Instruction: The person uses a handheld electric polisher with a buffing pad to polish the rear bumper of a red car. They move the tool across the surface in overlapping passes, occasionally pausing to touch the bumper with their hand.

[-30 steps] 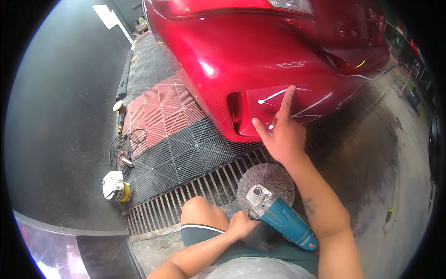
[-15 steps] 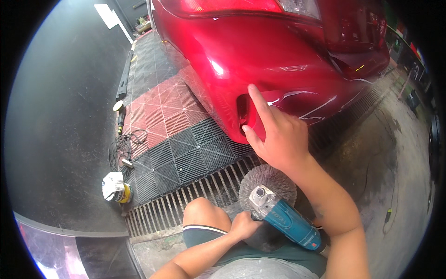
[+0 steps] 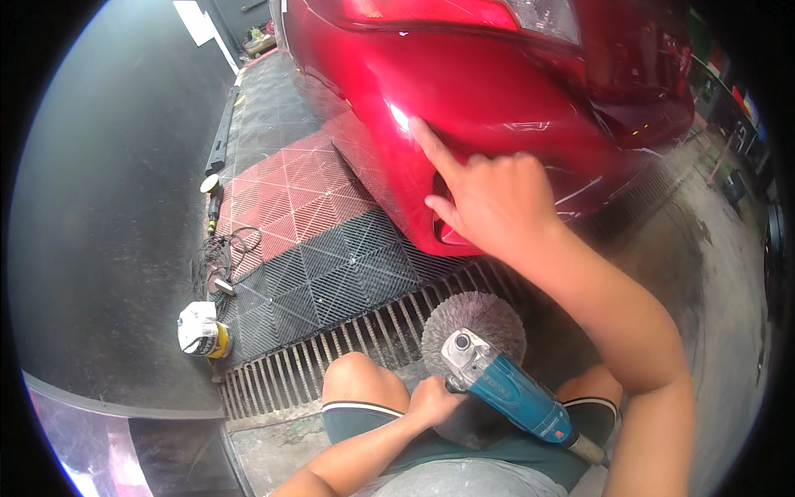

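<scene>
A red car's rear bumper (image 3: pixel 464 91) fills the upper middle, glossy with a bright reflection at its corner. My right hand (image 3: pixel 505 195) is at that corner, holding nothing. Its index finger is stretched out, with the tip at the bright spot, and the thumb sticks out beside a dark slot in the bumper; the other fingers are curled. Low in the middle, my left hand (image 3: pixel 435 402) is closed round the side handle of a teal and silver rotary polisher (image 3: pixel 517 398). The polisher lies over my lap, its fluffy grey wool pad (image 3: pixel 476 327) pointing away from me.
A metal drain grate (image 3: pixel 331 352) runs along the floor before black and red floor tiles (image 3: pixel 290 195). At the left wall are a tub (image 3: pixel 217 340) with a white cloth over it, a coiled black cable (image 3: pixel 217 257) and a small yellow-padded tool (image 3: pixel 214 199).
My right hand has moved left and up along the bumper, its index fingertip now at the bright reflection. My left hand and the polisher have stayed nearly in place.
</scene>
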A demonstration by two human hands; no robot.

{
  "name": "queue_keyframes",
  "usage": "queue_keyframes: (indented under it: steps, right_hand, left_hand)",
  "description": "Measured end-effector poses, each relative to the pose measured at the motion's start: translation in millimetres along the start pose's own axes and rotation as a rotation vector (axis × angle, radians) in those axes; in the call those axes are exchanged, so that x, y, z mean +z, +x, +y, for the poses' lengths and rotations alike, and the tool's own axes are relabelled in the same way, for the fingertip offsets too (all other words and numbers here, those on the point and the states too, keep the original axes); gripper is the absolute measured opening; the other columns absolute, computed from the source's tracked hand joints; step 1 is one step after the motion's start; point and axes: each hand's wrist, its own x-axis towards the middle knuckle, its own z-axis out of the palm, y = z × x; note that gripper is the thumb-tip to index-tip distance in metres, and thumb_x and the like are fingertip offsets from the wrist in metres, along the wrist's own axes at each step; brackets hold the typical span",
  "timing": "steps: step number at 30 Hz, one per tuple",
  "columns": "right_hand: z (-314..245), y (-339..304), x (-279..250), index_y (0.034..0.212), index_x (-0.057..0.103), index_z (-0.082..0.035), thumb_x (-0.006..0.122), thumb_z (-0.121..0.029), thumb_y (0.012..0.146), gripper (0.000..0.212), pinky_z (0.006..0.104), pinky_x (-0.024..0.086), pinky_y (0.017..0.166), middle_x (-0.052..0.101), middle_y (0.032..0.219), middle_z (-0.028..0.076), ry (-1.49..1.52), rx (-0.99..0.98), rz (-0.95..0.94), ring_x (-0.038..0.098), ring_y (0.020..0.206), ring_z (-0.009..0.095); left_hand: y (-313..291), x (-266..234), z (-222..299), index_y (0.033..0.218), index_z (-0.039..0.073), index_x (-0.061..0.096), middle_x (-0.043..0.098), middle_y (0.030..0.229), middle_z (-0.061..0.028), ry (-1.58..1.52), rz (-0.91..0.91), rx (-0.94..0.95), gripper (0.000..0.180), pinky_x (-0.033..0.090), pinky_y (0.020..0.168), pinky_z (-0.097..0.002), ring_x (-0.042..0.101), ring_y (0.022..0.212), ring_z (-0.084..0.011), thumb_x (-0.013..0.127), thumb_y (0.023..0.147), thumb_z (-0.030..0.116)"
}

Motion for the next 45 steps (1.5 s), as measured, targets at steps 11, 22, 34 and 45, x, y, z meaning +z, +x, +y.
queue_keyframes:
  steps: [11,22,34,45]
  right_hand:
    - [6.5,-9.9,-2.7,0.174,0.047,-0.023,0.081,-0.051,0.096,0.09,0.0398,0.058,0.061,0.075,0.075,0.005,0.024,-0.023,0.001,0.076,0.064,0.022]
    - [28.6,-203.7,135.6,0.14,0.074,-0.003,0.083,-0.048,0.102,0.059,0.0354,0.058,0.09,0.08,0.107,0.005,1.228,0.905,-0.368,0.074,0.102,0.02]
    - [17.5,-294.1,75.4,0.127,0.072,-0.001,0.077,-0.034,0.11,0.037,0.0358,0.056,0.097,0.076,0.117,0.006,1.393,1.159,-0.67,0.07,0.107,0.017]
    - [48.4,-374.1,-51.4,0.126,0.077,-0.004,0.081,-0.056,0.091,0.063,0.0487,0.06,0.09,0.08,0.105,0.02,0.913,0.523,-0.554,0.078,0.098,0.043]
  left_hand:
    - [3.6,-1.3,-2.8,0.101,-0.01,0.08,0.08,0.1,-0.0343,0.022,-0.035,-0.003,0.055,0.062,0.096,-0.0538,0.08,0.104,-0.0482,0.085,0.086,0.042]
    - [4.7,-4.8,20.7,0.102,-0.004,0.083,0.078,0.101,-0.0345,-0.023,0.028,0.075,0.05,0.061,0.093,-0.057,0.078,0.103,-0.0505,0.083,0.087,0.044]
    - [24.6,13.5,-4.2,0.099,0.0,0.084,0.08,0.096,-0.0297,-0.154,0.096,0.078,0.036,0.062,0.089,-0.0528,0.08,0.097,-0.0461,0.086,0.085,0.033]
    - [-17.8,-34.2,42.2,0.101,-0.001,0.083,0.082,0.097,-0.0269,-0.28,0.194,0.03,0.034,0.062,0.087,-0.0496,0.082,0.096,-0.0427,0.087,0.086,0.03]
